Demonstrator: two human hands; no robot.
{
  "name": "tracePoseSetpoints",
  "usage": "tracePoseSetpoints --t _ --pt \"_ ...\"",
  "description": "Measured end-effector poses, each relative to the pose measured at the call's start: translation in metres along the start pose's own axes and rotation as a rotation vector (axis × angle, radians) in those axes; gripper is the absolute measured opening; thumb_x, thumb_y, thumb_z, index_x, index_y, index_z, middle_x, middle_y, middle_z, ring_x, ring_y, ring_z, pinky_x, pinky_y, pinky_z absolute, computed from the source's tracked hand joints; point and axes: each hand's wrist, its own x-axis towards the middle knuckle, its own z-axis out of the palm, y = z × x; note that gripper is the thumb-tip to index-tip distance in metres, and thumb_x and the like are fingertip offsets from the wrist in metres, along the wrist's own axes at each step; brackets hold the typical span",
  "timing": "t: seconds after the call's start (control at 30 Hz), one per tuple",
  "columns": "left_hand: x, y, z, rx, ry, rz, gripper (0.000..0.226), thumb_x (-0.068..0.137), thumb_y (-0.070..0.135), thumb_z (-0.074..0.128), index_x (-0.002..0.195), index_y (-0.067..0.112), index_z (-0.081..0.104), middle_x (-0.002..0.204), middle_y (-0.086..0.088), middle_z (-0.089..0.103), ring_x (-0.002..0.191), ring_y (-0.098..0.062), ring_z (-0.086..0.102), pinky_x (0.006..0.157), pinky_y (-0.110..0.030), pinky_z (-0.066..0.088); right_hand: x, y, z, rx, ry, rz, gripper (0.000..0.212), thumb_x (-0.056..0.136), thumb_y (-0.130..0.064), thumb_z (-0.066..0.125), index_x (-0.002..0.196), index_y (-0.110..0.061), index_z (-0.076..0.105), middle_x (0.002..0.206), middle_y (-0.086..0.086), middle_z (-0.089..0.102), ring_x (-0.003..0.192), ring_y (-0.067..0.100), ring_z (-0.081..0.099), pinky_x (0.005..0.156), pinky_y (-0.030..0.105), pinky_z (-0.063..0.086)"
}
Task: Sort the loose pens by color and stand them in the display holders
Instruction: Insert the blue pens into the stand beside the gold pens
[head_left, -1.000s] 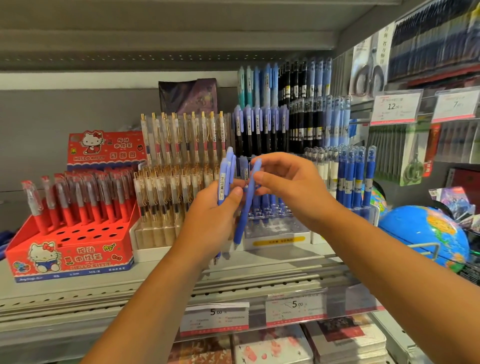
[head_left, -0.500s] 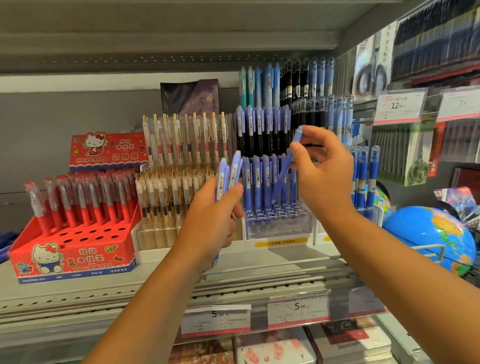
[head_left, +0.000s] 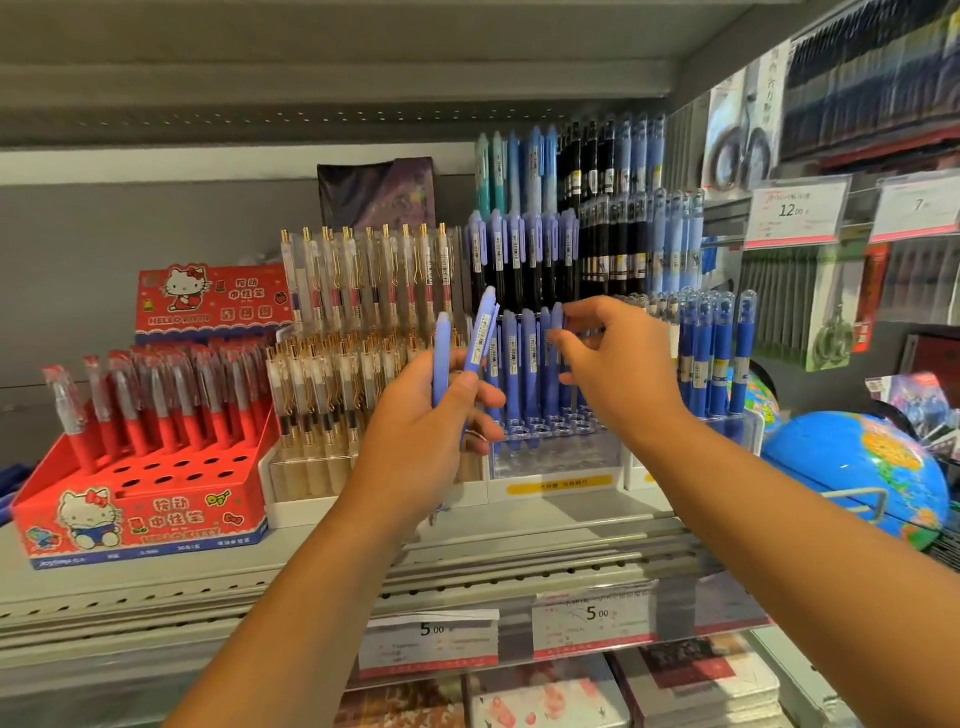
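Fingers (head_left: 485, 401) of the left hand (head_left: 426, 421) clamp two periwinkle pens (head_left: 475, 343) upright near the shelf (head_left: 156, 577) front; the right hand (head_left: 623, 374) pinches the top of another periwinkle pen (head_left: 557, 315) standing in the clear display holder (head_left: 556, 460), right of the gold-clipped pens (head_left: 322, 384).

Grey shelf (head_left: 156, 582) w/ pen displays.
On it: red box (head_left: 140, 512); white holder (head_left: 306, 501) just R of box, clear holder (head_left: 556, 465) further R.

The left forearm (head_left: 291, 597), entering at 7 o'clock, and right forearm (head_left: 810, 525), entering at 4 o'clock, are bare, as are the left hand (head_left: 415, 421) and right hand (head_left: 618, 374).
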Motion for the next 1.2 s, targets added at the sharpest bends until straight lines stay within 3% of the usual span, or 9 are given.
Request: tracePoseSetpoints --t 0.1,0.27,0.4,0.5,0.6,0.77,0.93,1.13,1.2 --pt "0.0 0.0 -0.001 0.021 -0.002 0.021 0.019 0.104 0.016 0.044 0.119 0.016 0.055 0.088 -0.001 0.074 0.072 -0.017 0.07 0.062 -0.027 0.058 0.0 0.0 0.001 -0.08 -0.034 -0.029 0.029 0.094 -0.017 0.065 0.122 -0.008 0.063 0.103 0.004 0.067 0.085 0.021 0.067 0.077 0.041 0.059" --pt "0.001 -0.001 -0.002 0.025 -0.002 0.039 0.015 0.102 0.016 0.048 0.113 0.02 0.057 0.091 0.001 0.075 0.079 -0.019 0.073 0.064 -0.029 0.06 -0.002 0.0 0.001 -0.241 -0.106 -0.052 0.037 0.095 -0.018 0.064 0.13 -0.011 0.057 0.104 0.004 0.067 0.076 0.017 0.06 0.071 0.032 0.051" --pt "0.001 -0.003 -0.002 0.004 -0.015 0.046 0.014 0.101 0.015 0.05 0.108 0.024 0.059 0.092 0.0 0.075 0.081 -0.018 0.074 0.063 -0.028 0.06 -0.006 -0.003 -0.002 -0.318 -0.146 -0.077 0.045 0.096 -0.019 0.061 0.139 -0.012 0.05 0.114 0.009 0.065 0.1 0.025 0.062 0.086 0.039 0.052" --pt "0.001 -0.004 -0.001 0.005 -0.017 0.056 0.014 0.1 0.016 0.051 0.106 0.026 0.06 0.092 0.0 0.075 0.081 -0.018 0.074 0.063 -0.029 0.061 -0.012 -0.01 -0.001 -0.42 -0.066 -0.184 0.045 0.098 -0.023 0.056 0.141 -0.012 0.048 0.123 0.009 0.057 0.115 0.026 0.051 0.093 0.039 0.046" --pt "0.002 -0.005 -0.001 -0.004 -0.024 0.049 0.014 0.099 0.016 0.053 0.106 0.027 0.06 0.091 0.0 0.075 0.081 -0.019 0.074 0.062 -0.028 0.06 -0.021 -0.021 0.001 -0.164 -0.04 -0.285 0.03 0.098 -0.021 0.056 0.126 -0.011 0.058 0.113 0.003 0.059 0.099 0.015 0.054 0.085 0.033 0.046" --pt "0.003 -0.007 -0.001 0.004 -0.051 0.037 0.017 0.099 0.017 0.054 0.109 0.028 0.062 0.092 0.004 0.075 0.082 -0.016 0.074 0.064 -0.027 0.06 -0.029 -0.038 0.002 0.366 -0.19 -0.124 0.02 0.094 -0.023 0.064 0.113 -0.021 0.06 0.098 -0.004 0.066 0.09 0.01 0.063 0.077 0.029 0.054" --pt "0.003 -0.008 0.0 0.029 -0.086 0.047 0.019 0.099 0.017 0.054 0.108 0.032 0.062 0.094 0.009 0.074 0.084 -0.014 0.074 0.065 -0.025 0.059 -0.027 -0.039 -0.001 0.461 -0.209 -0.05 0.032 0.082 -0.011 0.077 0.11 -0.013 0.061 0.085 0.008 0.07 0.076 0.018 0.07 0.071 0.032 0.059" --pt "0.004 -0.011 -0.001 0.116 -0.023 0.066 0.019 0.102 0.025 0.049 0.106 0.033 0.066 0.099 0.011 0.071 0.089 -0.005 0.068 0.074 -0.025 0.059 -0.021 -0.036 -0.01 0.493 -0.167 -0.018 0.028 0.088 -0.007 0.07 0.111 -0.019 0.06 0.091 0.006 0.066 0.072 0.02 0.071 0.061 0.032 0.061" --pt "0.004 -0.011 -0.001 0.09 0.001 0.051 0.02 0.102 0.026 0.048 0.103 0.031 0.067 0.093 0.01 0.068 0.079 -0.004 0.065 0.069 -0.029 0.06 -0.017 -0.033 -0.015 0.398 -0.124 -0.076 0.028 0.091 -0.01 0.067 0.116 -0.019 0.059 0.094 0.004 0.064 0.075 0.019 0.069 0.063 0.035 0.061"
